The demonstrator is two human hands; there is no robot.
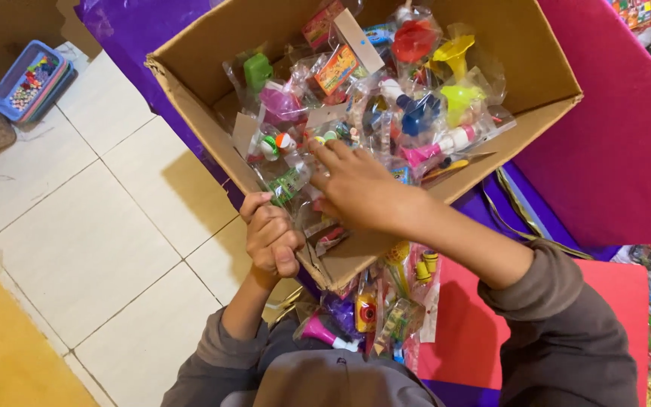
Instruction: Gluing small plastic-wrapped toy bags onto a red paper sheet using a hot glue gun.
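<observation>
A brown cardboard box (190, 53) lies open on the floor, filled with several small toys in clear plastic bags (416, 105). My left hand (271, 235) grips the box's near wall, fingers curled over its edge beside a green packet (288, 183). Over the near edge my right hand (356, 188) reaches into the box and rests on the bagged toys, fingers spread; whether it holds one is not visible. More bagged toys (374, 305) lie in my lap below the box.
White floor tiles (84, 241) spread to the left. A blue tray (30, 79) of small items sits at the far left. Purple sheet (126, 26) lies under the box, magenta sheet (619, 128) to the right, red sheet (461, 332) near my lap.
</observation>
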